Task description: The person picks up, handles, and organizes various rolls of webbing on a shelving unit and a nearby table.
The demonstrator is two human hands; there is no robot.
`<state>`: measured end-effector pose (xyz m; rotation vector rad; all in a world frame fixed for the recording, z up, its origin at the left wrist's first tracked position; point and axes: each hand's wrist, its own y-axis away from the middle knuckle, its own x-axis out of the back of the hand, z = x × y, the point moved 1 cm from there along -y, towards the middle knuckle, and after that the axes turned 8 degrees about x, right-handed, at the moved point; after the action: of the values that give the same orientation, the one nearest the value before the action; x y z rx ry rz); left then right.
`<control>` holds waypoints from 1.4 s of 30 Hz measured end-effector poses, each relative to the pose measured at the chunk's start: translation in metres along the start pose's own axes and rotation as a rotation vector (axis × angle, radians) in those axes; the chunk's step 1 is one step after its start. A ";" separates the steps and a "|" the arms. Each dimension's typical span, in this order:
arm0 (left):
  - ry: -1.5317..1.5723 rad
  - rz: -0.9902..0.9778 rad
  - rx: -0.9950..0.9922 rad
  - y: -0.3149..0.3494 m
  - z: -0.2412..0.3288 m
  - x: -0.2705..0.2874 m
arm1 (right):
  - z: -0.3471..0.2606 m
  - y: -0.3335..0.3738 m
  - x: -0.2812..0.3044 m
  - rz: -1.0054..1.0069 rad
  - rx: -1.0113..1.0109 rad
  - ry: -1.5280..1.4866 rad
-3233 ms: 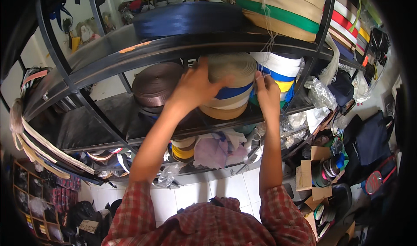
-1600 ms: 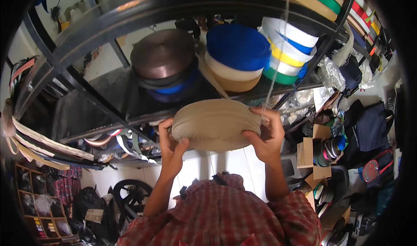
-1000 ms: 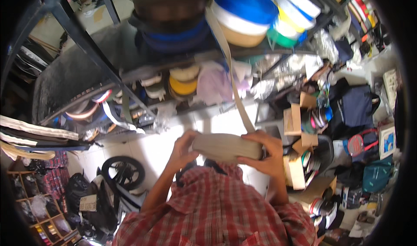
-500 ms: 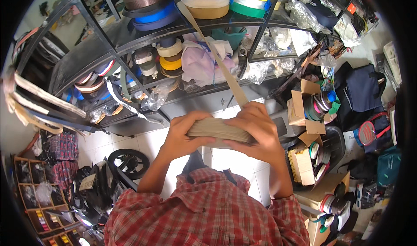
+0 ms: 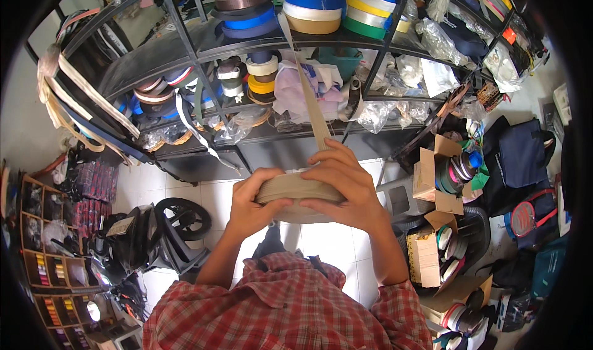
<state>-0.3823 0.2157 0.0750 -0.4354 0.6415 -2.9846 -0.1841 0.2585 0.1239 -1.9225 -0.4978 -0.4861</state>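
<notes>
White floor tiles (image 5: 321, 239) are showing below the work, hemmed in by a crowded storeroom of webbing and tape. Nearest the camera, a red plaid shirt (image 5: 284, 307) is filling the lower edge, both forearms rising from it. Since a few seconds ago the big beige webbing roll (image 5: 296, 195) has come off the top shelf, down to chest height; it is now lying flat between the hands, well clear of the rack, so the lifting-down part looks finished. The left hand (image 5: 250, 205) is cupping its left edge from below, fingers pressed against the rim. The right hand (image 5: 343, 186) is lying over the top and right side, fingers spread and curled down on it.

The roll is looking like a thick, tightly wound disc of plain tan strap, its layers showing along the side. A loose tail (image 5: 309, 96) of the same strap is running from it up toward the shelf, so it is not fully free yet.

Farther off, the black metal rack (image 5: 204, 47) is holding blue, brown, yellow and green rolls (image 5: 315, 4). Cardboard boxes (image 5: 441, 171) of spools are sitting to the right, a wheeled cart (image 5: 154, 232) to the left.
</notes>
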 end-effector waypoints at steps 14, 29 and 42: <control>0.081 -0.141 0.018 0.043 0.020 0.002 | -0.052 0.026 0.001 0.016 -0.060 -0.036; -0.130 -0.317 -0.110 0.018 0.049 -0.016 | -0.072 0.111 0.015 0.034 -0.448 0.175; 0.920 0.345 0.440 0.031 0.013 -0.090 | -0.068 0.104 -0.057 1.029 -0.668 -0.001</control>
<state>-0.2927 0.1925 0.0497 1.0001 0.0348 -2.7177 -0.1825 0.1506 0.0400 -2.4759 0.7566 0.0568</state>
